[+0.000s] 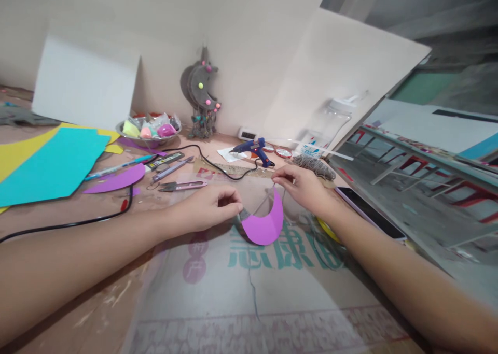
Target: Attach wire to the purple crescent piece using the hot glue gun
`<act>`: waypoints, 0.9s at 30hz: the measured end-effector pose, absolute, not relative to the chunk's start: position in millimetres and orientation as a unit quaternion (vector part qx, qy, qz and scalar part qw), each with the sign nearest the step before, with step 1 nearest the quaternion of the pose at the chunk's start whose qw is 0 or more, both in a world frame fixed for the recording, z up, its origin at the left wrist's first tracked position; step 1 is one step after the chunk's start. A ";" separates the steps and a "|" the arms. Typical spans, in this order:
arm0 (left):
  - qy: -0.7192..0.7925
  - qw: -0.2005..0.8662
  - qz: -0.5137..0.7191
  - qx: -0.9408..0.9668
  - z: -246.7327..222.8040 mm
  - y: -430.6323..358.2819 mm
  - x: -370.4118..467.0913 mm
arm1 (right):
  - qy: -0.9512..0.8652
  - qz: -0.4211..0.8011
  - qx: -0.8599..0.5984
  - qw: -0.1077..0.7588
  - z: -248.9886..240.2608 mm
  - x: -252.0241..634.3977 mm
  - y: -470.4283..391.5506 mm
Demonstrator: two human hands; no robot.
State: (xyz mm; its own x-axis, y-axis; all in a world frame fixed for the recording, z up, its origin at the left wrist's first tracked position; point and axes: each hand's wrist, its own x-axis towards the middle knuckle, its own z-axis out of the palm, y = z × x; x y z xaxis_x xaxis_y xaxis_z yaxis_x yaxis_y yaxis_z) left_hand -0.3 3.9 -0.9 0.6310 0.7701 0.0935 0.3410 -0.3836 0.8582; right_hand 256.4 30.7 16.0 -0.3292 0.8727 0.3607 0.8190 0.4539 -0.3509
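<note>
A purple paper crescent [265, 229] is held up with its horns upward, above a printed plastic sheet. My left hand [221, 204] pinches its left horn, where grey yarn [244, 215] is wrapped round the tip. My right hand [298, 185] is closed at the right horn, its thumb and fingertips pinching a strand of the grey yarn; whether they also grip the paper is hard to tell. One strand runs across the gap between the horns. A loose yarn end [253, 286] trails down over the sheet.
Thread snips [182, 186], a utility knife [171, 169] and a blue glue gun [252, 149] with a black cord lie ahead. A yarn ball [314, 167] and phone [369, 212] are right. Coloured sheets [58, 162] lie left; a bowl [150, 135] and moon ornament [202, 92] stand behind.
</note>
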 end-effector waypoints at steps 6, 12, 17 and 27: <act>0.337 0.469 0.241 0.780 -2.4 4.4 0.0 | -0.795 0.046 -0.532 0.289 15.4 255.8 29.9; 0.334 0.491 0.237 0.769 -1.2 5.4 -2.1 | -0.787 0.075 -0.520 0.324 4.8 261.6 37.3; 0.366 0.502 0.261 0.739 -1.7 7.4 -0.1 | -0.818 0.022 -0.483 0.312 9.9 248.5 29.5; 0.367 0.456 0.316 0.747 -1.8 9.5 0.6 | -0.642 0.559 -0.380 0.362 11.7 216.8 -3.4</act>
